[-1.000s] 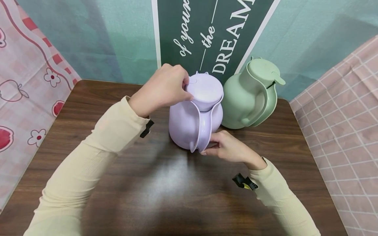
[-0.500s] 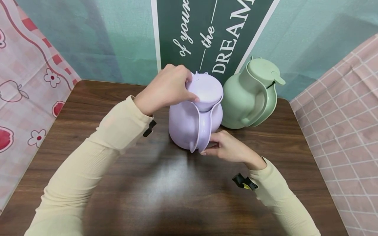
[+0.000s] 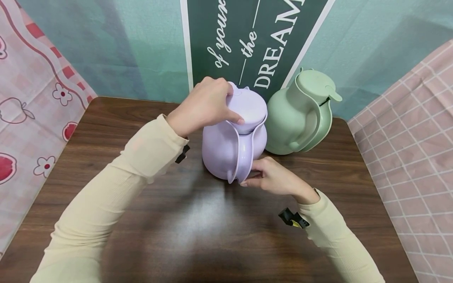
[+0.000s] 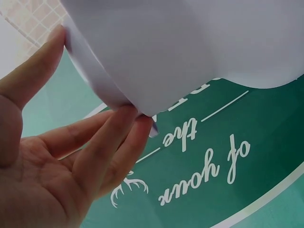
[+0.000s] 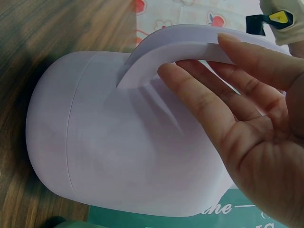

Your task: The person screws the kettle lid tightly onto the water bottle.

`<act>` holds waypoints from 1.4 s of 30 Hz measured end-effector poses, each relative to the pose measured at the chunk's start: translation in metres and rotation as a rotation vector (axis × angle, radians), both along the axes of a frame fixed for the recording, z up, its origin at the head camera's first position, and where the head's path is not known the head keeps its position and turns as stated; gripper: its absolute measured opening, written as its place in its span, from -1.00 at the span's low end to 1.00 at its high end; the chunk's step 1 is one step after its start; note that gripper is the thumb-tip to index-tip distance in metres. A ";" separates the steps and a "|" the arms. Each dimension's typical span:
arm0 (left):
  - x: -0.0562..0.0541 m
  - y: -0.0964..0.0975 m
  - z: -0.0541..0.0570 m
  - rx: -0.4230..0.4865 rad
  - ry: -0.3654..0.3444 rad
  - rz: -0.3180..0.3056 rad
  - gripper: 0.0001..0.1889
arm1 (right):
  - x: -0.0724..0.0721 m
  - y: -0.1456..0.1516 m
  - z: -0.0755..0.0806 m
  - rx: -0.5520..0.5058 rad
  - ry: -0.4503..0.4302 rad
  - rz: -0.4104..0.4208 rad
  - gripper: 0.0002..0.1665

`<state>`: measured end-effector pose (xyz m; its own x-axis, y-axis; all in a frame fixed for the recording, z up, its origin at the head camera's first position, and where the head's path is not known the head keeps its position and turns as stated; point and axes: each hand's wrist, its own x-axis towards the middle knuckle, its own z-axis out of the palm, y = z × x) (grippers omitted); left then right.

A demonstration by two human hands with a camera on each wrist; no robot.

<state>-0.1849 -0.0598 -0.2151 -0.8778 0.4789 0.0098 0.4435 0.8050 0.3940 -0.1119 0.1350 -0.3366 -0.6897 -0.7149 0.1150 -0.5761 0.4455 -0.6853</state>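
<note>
A lavender vacuum jug (image 3: 220,152) stands upright on the wooden table, its handle toward me. My left hand (image 3: 209,101) grips the round lid (image 3: 250,105) from the left, thumb on the near edge. In the left wrist view, thumb and fingertips hold opposite parts of the lid's rim (image 4: 97,78), with space between palm and lid. Low on the handle (image 3: 245,157), my right hand (image 3: 274,175) pinches its right edge. The right wrist view shows the thumb on the outside of the handle (image 5: 190,51) and the fingers reaching inside the loop.
Close behind on the right stands a green vacuum jug (image 3: 288,118) of the same shape, its spout lever out to the right. A dark green banner (image 3: 226,39) with white lettering hangs at the back. Patterned cloths line the left and right sides of the wooden table (image 3: 212,236).
My left hand has shifted right around the lid, thumb sliding along the near edge. The lid's small back tabs have turned slightly left. The right hand and the jug's body stay put.
</note>
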 end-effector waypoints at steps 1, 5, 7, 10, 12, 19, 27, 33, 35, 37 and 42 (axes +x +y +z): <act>-0.001 0.000 0.000 0.003 -0.002 -0.005 -0.64 | 0.000 0.000 0.000 0.001 0.002 -0.001 -0.87; -0.003 -0.001 0.001 0.000 -0.036 -0.037 -0.65 | 0.000 0.000 0.001 0.002 0.004 -0.005 -0.87; -0.005 -0.003 0.002 -0.002 -0.063 -0.055 -0.62 | 0.000 0.000 0.001 0.001 0.003 -0.003 -0.87; -0.008 -0.004 0.004 -0.016 -0.094 -0.079 -0.52 | 0.000 0.000 0.000 -0.003 0.003 0.000 -0.87; -0.010 -0.005 0.004 -0.013 -0.104 -0.093 -0.46 | 0.000 0.000 0.000 -0.004 0.004 0.002 -0.87; -0.011 -0.007 0.002 -0.001 -0.079 -0.135 -0.61 | 0.000 0.000 -0.001 -0.006 0.014 0.004 -0.87; -0.001 -0.004 0.002 0.019 -0.101 -0.045 -0.45 | 0.000 0.000 -0.002 -0.009 0.015 0.003 -0.86; 0.011 0.003 0.001 0.031 -0.024 0.030 -0.70 | 0.000 0.000 -0.002 -0.008 0.016 0.001 -0.86; 0.013 0.005 -0.001 0.029 0.006 0.033 -0.70 | 0.000 0.000 -0.002 -0.011 0.012 0.002 -0.86; 0.014 0.005 -0.002 0.032 0.028 0.027 -0.68 | 0.000 0.000 -0.002 -0.013 0.009 0.003 -0.86; 0.013 0.006 -0.003 0.018 0.058 0.020 -0.66 | 0.000 0.000 -0.002 -0.013 0.008 0.005 -0.87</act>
<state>-0.1718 -0.0540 -0.2182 -0.8849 0.4605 0.0693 0.4499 0.8069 0.3828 -0.1120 0.1354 -0.3386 -0.6854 -0.7165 0.1297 -0.5834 0.4338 -0.6866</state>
